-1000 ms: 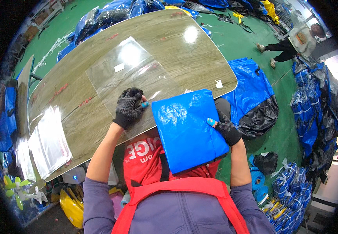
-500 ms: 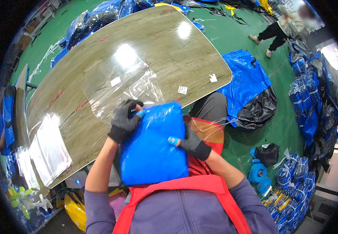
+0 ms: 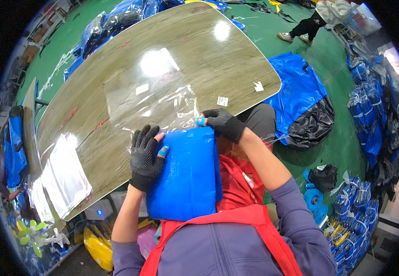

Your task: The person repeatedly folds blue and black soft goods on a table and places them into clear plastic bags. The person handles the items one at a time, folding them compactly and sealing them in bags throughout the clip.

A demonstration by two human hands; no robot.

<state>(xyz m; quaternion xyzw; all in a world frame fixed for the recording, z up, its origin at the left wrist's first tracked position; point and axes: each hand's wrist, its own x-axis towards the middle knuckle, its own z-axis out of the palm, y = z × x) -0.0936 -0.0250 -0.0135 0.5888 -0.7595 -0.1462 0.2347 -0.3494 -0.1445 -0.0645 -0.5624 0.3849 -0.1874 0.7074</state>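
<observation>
A folded blue plastic sheet [image 3: 183, 177] lies on my lap, against the near edge of the wood-patterned table. My left hand [image 3: 146, 154], in a black dotted glove with blue tape on the thumb, rests on its upper left corner with fingers apart. At the sheet's upper right corner is my gloved right hand [image 3: 222, 124], its taped thumb and fingers pinched at the edge of a clear plastic bag [image 3: 171, 99]. That bag lies flat on the table and reaches to the sheet's top edge.
The table [image 3: 208, 60] also bears a stack of clear bags [image 3: 66, 177] and small white labels. A blue and black bag [image 3: 300, 101] sits on the floor, right. Tied blue bundles [image 3: 353, 202] and a blue roll [image 3: 314, 198] lie nearby. A person [image 3: 310, 27] walks at upper right.
The blue sheet has been set down flatter, its top edge now straight. My right hand has moved up from its right side to the top corner. My left hand's fingers have spread.
</observation>
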